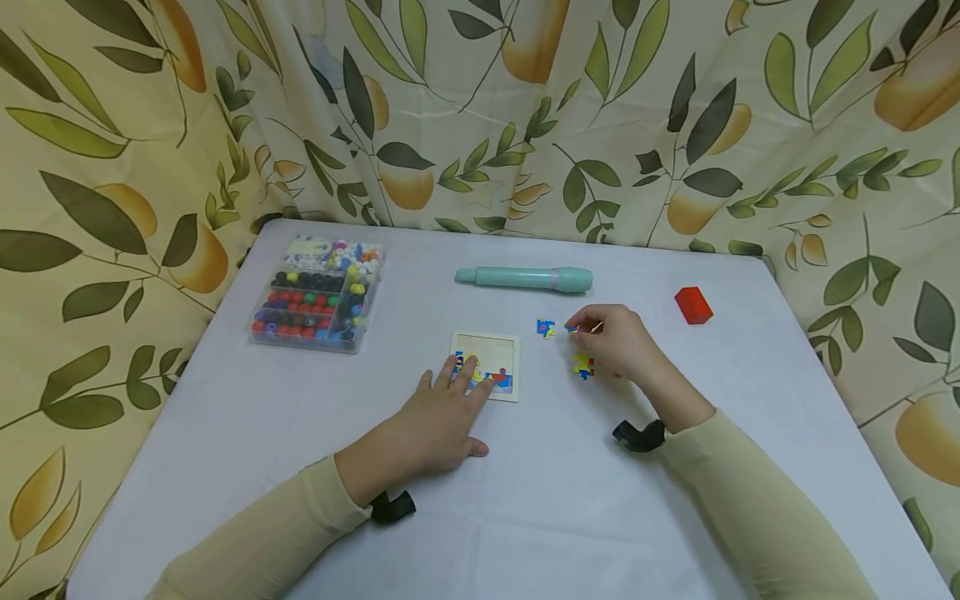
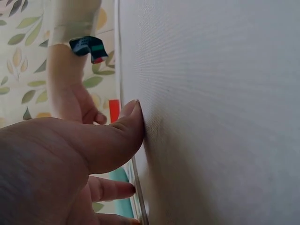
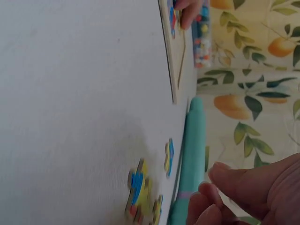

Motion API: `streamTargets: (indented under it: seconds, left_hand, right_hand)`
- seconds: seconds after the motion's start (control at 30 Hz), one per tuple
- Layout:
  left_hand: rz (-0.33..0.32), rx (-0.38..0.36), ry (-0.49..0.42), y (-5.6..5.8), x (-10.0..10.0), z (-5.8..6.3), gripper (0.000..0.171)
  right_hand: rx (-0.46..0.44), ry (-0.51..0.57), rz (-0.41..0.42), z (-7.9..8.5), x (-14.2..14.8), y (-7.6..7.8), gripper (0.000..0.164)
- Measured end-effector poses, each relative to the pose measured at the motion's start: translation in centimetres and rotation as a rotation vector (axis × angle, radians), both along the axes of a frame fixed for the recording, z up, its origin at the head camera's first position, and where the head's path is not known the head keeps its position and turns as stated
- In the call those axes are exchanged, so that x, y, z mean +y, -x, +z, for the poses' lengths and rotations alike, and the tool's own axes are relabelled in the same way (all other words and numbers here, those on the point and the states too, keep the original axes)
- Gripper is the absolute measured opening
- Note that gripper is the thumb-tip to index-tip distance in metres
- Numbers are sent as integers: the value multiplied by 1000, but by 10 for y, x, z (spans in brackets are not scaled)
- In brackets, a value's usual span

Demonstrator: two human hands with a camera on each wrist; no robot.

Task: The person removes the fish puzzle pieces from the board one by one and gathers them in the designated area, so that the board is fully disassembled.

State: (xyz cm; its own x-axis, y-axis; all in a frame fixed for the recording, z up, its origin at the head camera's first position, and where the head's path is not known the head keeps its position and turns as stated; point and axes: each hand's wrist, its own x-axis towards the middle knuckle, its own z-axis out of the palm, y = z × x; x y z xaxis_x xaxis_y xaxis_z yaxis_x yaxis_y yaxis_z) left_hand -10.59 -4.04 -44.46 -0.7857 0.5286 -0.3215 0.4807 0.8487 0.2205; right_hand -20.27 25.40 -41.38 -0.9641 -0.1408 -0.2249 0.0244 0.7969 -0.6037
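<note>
The tray lies near the middle of the table, pale bare board towards its 12 o'clock edge and fitted pieces along its 6 o'clock side; the left hand comes in from 7 o'clock, its fingers straight and spread, their tips resting on the tray and the fitted pieces; its thumb stands apart at the hand's 4 o'clock, off the tray and close to the cloth.

The right hand is between 2 and 3 o'clock of the tray, fingers curled and thumb brought up close to the forefinger; I cannot tell whether they pinch a piece; three loose pieces lie near it: a pink-spotted one at 2 o'clock of the tray, a blue one a little past that, just by the fingertips, and a mostly yellow one at 3 o'clock, with some blue and red on it.

A teal tube lies crosswise at 1 o'clock of the tray; a clear box of sorted beads sits near 10 o'clock; a red block lies between 2 and 3 o'clock, farther out than the right hand; a leaf-and-fruit curtain hangs behind, at 12 o'clock.
</note>
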Motion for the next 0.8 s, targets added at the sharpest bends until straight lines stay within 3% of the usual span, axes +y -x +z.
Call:
streamTargets:
  seconds: [0.33, 0.53, 0.8]
  left_hand:
    - [16, 4, 45, -6, 3, 3, 94]
    - [-6, -31, 41, -12, 3, 8, 97]
    - [-98, -43, 17, -17, -3, 12, 103]
  right_hand:
    - [111, 22, 166, -9, -53, 4, 16]
    - [74, 47, 252, -14, -90, 5, 16]
    - [18, 76, 319, -23, -122, 5, 18]
